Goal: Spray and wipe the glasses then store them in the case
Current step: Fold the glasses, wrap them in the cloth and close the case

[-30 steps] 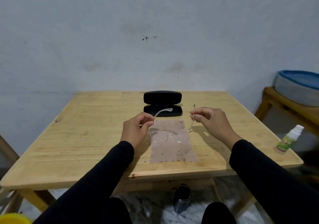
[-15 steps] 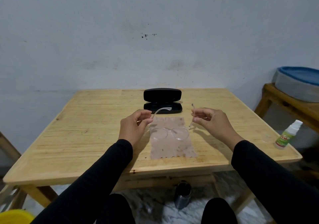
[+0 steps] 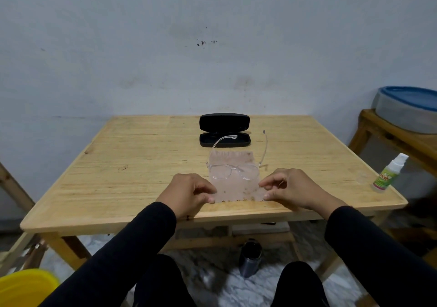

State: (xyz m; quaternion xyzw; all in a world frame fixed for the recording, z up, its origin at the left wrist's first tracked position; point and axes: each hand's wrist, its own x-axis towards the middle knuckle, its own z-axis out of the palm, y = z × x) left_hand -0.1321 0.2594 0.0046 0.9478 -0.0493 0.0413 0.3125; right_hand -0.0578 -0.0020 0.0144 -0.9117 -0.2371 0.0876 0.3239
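Observation:
Clear-framed glasses [image 3: 233, 171] rest lens-down on a pink cleaning cloth [image 3: 236, 186], their temples open and pointing up and away from me. Behind them a black glasses case [image 3: 224, 129] stands open on the wooden table [image 3: 142, 164]. My left hand [image 3: 189, 194] pinches the cloth's near left corner. My right hand [image 3: 290, 188] pinches the cloth's near right corner. Neither hand touches the glasses. A small white spray bottle [image 3: 389, 176] with a green label stands near the table's right edge.
A wooden bench [image 3: 402, 141] at the right carries a grey tub with a blue lid [image 3: 409, 108]. A yellow bucket [image 3: 26, 287] sits on the floor at the lower left. A dark bottle [image 3: 249, 257] stands under the table between my knees.
Both hands let go of the glasses' temples and moved back toward me to the cloth's near corners. The glasses now rest on the cloth.

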